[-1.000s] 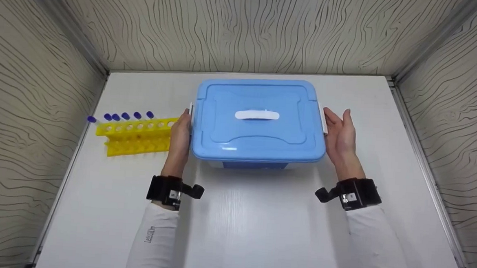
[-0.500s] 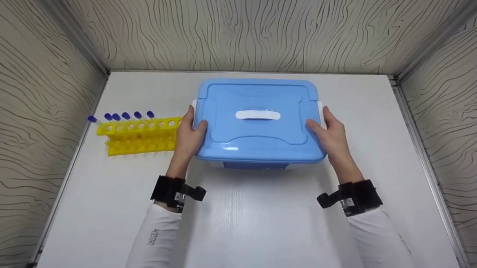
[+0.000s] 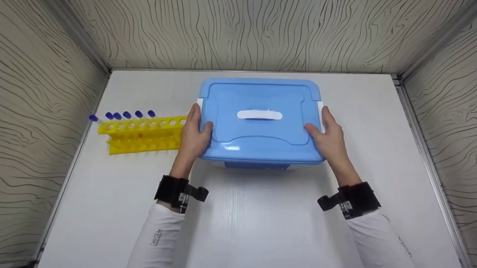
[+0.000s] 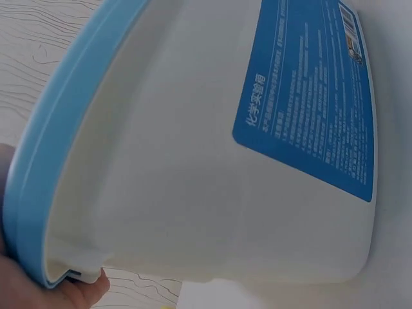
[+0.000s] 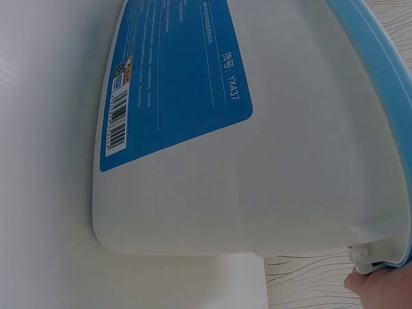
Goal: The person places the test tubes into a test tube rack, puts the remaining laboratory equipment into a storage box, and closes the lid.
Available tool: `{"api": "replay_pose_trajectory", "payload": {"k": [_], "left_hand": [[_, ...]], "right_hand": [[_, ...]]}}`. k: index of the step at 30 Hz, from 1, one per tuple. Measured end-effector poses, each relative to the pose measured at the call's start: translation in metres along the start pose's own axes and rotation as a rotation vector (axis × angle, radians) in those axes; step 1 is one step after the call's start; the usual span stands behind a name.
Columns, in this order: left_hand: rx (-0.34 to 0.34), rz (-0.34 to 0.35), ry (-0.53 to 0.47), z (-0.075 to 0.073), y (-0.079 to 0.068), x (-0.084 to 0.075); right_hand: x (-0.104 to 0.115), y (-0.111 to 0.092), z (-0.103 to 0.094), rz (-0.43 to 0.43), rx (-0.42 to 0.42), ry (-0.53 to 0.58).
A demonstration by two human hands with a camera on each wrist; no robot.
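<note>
A whitish plastic storage box (image 4: 161,180) with a light blue lid (image 3: 259,131) stands on the table, its lid on. A white handle (image 3: 260,115) lies across the lid's middle. My left hand (image 3: 194,136) grips the lid's left side, thumb on top and fingers along the edge by a white latch (image 3: 199,102). On the opposite side, my right hand (image 3: 331,142) grips likewise beside the other white latch (image 3: 320,108). Both wrist views show fingertips curled under the blue rim. A blue printed label (image 5: 180,71) covers part of the front wall.
Left of the box sits a yellow test tube rack (image 3: 140,135), close to my left hand. Several tubes with dark blue caps (image 3: 127,114) lean in it. Wood-patterned panels (image 3: 244,28) enclose the white table (image 3: 233,240) at the back and sides.
Both thumbs have come onto the lid from outside the box, and my hands have closed in on its sides. The white side latches stick out less than before.
</note>
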State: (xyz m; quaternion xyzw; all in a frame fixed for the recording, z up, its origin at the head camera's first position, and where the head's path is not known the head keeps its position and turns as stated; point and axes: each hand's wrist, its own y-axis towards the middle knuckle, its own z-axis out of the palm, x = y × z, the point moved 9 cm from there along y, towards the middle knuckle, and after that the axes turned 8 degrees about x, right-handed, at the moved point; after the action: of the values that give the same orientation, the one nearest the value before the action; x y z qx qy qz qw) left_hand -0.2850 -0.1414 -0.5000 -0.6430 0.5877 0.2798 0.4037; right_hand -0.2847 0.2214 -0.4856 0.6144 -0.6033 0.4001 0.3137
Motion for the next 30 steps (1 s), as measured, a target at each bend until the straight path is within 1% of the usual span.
{"api": "replay_pose_trajectory", "payload": {"k": [3,7,16,20,23,26,30], "left_hand": [[-0.004,0.022,0.001,0.001,0.001,-0.005],[-0.004,0.021,-0.001,0.003,0.003,-0.004],[-0.011,0.022,-0.036,0.005,0.008,-0.007],[-0.011,0.021,-0.035,0.007,0.008,-0.008],[-0.011,0.033,-0.034,0.009,0.009,-0.010],[-0.002,0.036,-0.027,0.011,0.010,-0.011],[0.037,0.028,-0.022,0.012,0.011,-0.012]], "right_hand": [[0.002,-0.002,-0.001,-0.013,-0.001,0.000],[-0.001,-0.001,-0.001,-0.004,0.002,0.005],[-0.004,0.008,-0.008,-0.018,0.001,0.037],[-0.007,0.011,-0.009,-0.014,0.011,0.023],[-0.009,0.014,-0.013,-0.017,0.012,0.010],[-0.010,0.015,-0.015,-0.017,0.010,0.010],[-0.011,0.016,-0.019,-0.007,0.017,0.009]]}}
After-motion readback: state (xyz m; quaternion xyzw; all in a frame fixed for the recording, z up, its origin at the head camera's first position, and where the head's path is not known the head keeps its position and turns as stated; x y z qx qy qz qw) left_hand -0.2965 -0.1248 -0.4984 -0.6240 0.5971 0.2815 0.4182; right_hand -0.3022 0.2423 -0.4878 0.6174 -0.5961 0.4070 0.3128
